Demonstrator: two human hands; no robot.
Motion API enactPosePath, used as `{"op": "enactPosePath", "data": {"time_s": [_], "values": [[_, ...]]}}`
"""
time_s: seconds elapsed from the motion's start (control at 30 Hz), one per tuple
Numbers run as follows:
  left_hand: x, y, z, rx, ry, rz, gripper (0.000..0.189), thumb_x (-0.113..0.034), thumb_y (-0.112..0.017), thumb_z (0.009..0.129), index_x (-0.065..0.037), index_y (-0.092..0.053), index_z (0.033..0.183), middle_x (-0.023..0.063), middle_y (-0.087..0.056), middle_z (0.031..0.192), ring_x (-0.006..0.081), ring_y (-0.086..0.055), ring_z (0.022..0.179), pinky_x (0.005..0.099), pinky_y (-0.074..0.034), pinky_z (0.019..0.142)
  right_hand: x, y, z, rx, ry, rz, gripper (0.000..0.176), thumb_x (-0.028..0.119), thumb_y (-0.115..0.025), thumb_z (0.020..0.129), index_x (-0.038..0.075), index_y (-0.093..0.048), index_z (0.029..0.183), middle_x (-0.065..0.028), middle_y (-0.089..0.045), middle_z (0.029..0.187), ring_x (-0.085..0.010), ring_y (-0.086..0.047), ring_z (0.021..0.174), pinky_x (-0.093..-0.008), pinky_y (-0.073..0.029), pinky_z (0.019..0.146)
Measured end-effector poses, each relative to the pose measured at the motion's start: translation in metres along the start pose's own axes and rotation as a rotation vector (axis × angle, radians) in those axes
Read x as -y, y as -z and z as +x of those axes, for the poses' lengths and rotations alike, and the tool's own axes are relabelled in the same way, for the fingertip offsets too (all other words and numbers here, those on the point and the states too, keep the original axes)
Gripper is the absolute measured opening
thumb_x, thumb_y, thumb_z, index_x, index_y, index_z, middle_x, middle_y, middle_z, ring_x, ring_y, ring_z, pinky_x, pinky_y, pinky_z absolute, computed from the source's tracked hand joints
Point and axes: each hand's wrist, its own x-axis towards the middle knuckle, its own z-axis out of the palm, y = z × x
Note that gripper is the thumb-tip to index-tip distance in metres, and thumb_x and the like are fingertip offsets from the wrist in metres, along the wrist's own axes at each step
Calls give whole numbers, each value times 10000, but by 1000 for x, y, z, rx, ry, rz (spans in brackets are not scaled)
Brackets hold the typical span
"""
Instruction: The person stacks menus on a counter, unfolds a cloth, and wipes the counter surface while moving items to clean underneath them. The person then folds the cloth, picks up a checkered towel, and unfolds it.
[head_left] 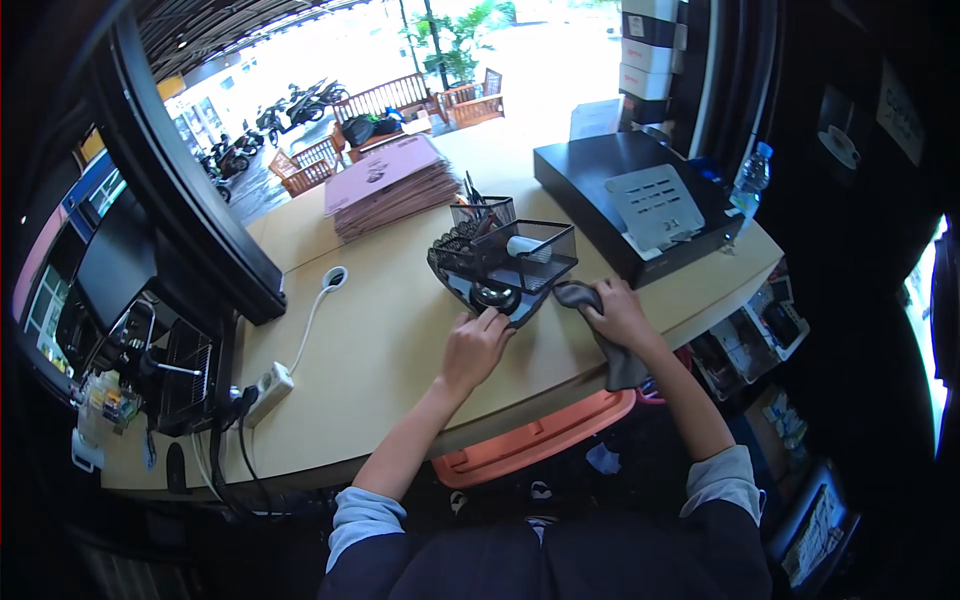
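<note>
The organizer (500, 262), a black mesh desk unit, sits on the pale wood table (370, 300), near the front edge and directly ahead of the person. Pens (473, 190) stand in its rear compartment. A white roll-shaped item (524, 246) lies in the mesh bin at its right, and a dark, shiny round object (496, 297) rests in the front section.

The left hand (477, 348) is at the organizer's near edge, fingers extended and touching it beside the round object. Whether the fingers grip the edge cannot be told.

The right hand (617, 312) is closed on a dark grey cloth (625, 370), just right of the organizer. One end of the cloth lies on the tabletop; the rest runs below the wrist and hangs over the table's front edge.

Behind the organizer, to the left, is a stack of pink sheets (385, 175). To the right stands a black box (600, 160), with a grey slotted stand (655, 205) on top and a clear bottle (752, 180) beside it. A white power strip (270, 392) lies at the table's left, its cable (310, 325) leading to a round opening (335, 278). An orange lid-like item (535, 440) shows below the front edge.
</note>
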Motion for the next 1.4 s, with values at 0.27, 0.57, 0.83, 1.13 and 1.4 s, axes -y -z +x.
{"op": "enactPosePath", "data": {"time_s": [0.27,0.57,0.83,1.13,1.4], "values": [[6,29,-3,113,73,-102,379,-201,-685,771,-70,-524,1088,106,-567,981,318,-607,731,414,-494,669,71,52,62,267,-638,711,832,700,-392,821,60,-325,1348,-134,-554,820,-179,-583,496,-280,-478,417],[43,80,-38,186,175,-259,474,-188,-678,795,-93,-454,1201,106,-531,1156,238,-643,768,385,-521,684,81,33,108,600,-825,777,668,582,-577,734,13,-523,1079,-117,-567,731,-195,-605,493,-292,-555,465],[88,105,-73,177,386,-239,444,-211,-667,805,-68,-501,1192,130,-538,1136,219,-639,793,364,-520,714,84,34,95,367,-756,1001,569,530,-543,772,39,-514,1058,-124,-601,824,-204,-618,518,-284,-547,495],[156,114,-118,161,565,-186,389,-253,-648,816,-86,-536,1149,105,-549,1118,244,-584,963,398,-448,861,143,10,172,431,-551,987,567,519,-521,795,50,-525,1114,-165,-582,863,-224,-626,556,-305,-553,528],[176,109,-132,99,460,42,391,-383,-576,856,-71,-560,1090,81,-554,1129,252,-503,1090,398,-358,940,223,-130,255,761,-425,987,435,433,-512,806,98,-526,1084,-123,-612,781,-213,-619,517,-305,-547,481]]}}
